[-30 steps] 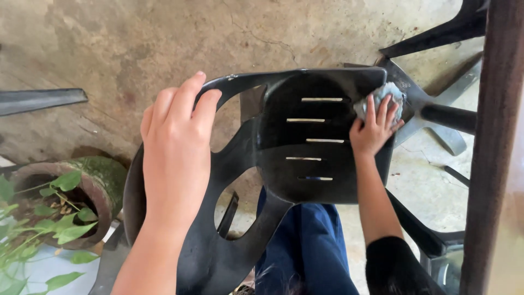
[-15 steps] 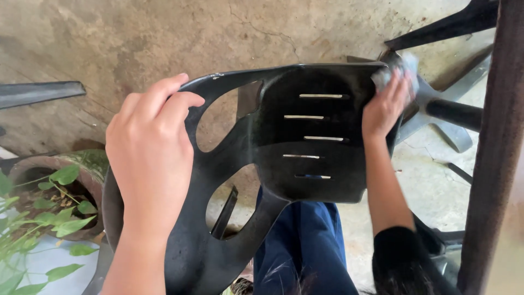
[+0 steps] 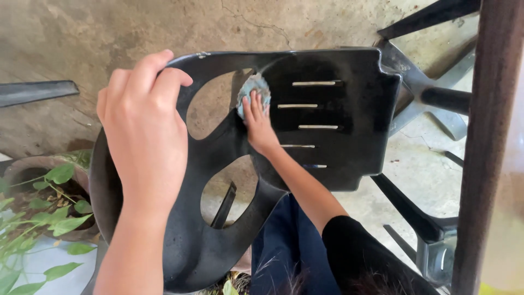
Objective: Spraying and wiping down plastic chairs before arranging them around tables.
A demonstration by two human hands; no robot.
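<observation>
Since half a second ago, right hand [image 3: 261,127] has slid its blue-grey cloth [image 3: 254,91] from the seat's far right corner to the left edge of the slotted panel. Potted plant [image 3: 41,199] sits far left on the floor. Left hand [image 3: 143,128] is clamped over the top rim of the black plastic chair [image 3: 333,117], tipped on its side above the concrete floor [image 3: 109,27]. Right hand's fingers press the cloth flat on the plastic. Chair looks light, stiff, smooth; rim and cutout edges seem the best holds.

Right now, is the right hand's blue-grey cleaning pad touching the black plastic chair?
Touching. The head view shows the right hand pressing the blue-grey cleaning pad flat against the black plastic chair, no gap.
</observation>
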